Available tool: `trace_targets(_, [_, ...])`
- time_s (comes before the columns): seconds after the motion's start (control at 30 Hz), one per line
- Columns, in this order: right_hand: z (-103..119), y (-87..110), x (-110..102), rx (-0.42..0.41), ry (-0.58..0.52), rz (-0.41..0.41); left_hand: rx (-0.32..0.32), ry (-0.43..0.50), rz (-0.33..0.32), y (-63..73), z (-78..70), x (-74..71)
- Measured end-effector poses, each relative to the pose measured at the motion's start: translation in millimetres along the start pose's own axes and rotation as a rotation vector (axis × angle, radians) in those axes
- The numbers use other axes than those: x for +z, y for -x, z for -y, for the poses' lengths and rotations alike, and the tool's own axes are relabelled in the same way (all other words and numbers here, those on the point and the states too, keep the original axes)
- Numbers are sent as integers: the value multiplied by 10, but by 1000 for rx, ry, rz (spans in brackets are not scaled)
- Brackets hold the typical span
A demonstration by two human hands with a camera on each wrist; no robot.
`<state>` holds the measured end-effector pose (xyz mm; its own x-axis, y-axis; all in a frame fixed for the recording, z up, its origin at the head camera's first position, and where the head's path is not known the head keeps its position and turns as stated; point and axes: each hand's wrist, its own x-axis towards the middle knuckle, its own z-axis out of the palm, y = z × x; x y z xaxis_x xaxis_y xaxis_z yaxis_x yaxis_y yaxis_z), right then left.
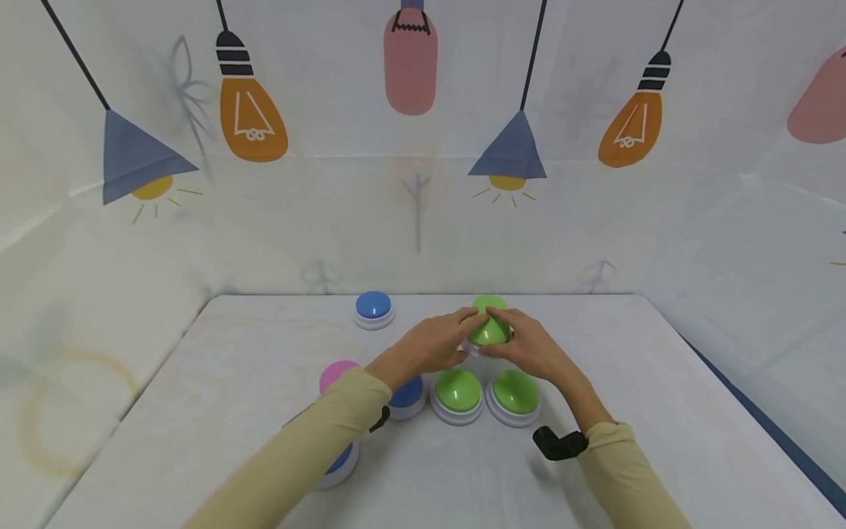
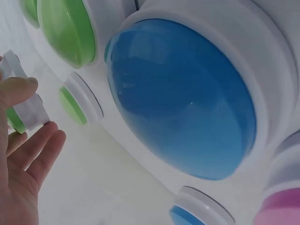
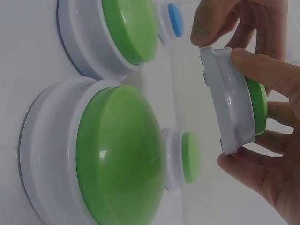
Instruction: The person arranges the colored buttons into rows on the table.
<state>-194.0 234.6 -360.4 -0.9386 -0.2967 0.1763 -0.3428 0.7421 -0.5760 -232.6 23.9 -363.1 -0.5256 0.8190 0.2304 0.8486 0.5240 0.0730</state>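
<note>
Both hands hold a push button with a green dome and white base (image 1: 490,332) above the table, toward its far side. My right hand (image 1: 532,345) grips it from the right, thumb and fingers across the base; the right wrist view shows this button (image 3: 234,103) turned edge-on, its underside to the left. From the other side my left hand (image 1: 429,344) pinches the base edge, with the thumb opposite the fingers (image 2: 44,140). Nearer stand two more green buttons, one on the left (image 1: 458,391) and one on the right (image 1: 515,394). Another green button (image 1: 489,300) is partly hidden behind the held one.
A blue button (image 1: 374,306) stands at the table's far edge. By the left forearm are a second blue button (image 1: 407,397), a pink button (image 1: 335,373) and another blue one (image 1: 341,474), all partly covered by the sleeve. Behind the white table (image 1: 634,441) hangs a lamp-printed curtain (image 1: 317,198).
</note>
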Motion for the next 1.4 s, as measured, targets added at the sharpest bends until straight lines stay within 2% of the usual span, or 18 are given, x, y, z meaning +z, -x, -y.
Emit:
trace_targets(0.27, [91,20,-3,3,-24,6,23,28,-29,127,-4,-64])
trace_targets(0.5, [189,14,27,-32,-11,-14,29,19,-60,242,2,-106])
trace_targets(0.77, [316,28,35,-81,6,-24,48,22,-111,361,19,-160])
trace_targets(0.93, [403,33,36,-100,-1,-29,71,18,-168,444,24,-200])
trace_targets(1.2, [533,46,56,-95,4,-29,83,-22,-213,577,48,-230])
trace_targets(1.4, [622,57,102,-86,7,-12,104,-101,-252,686,65,-250])
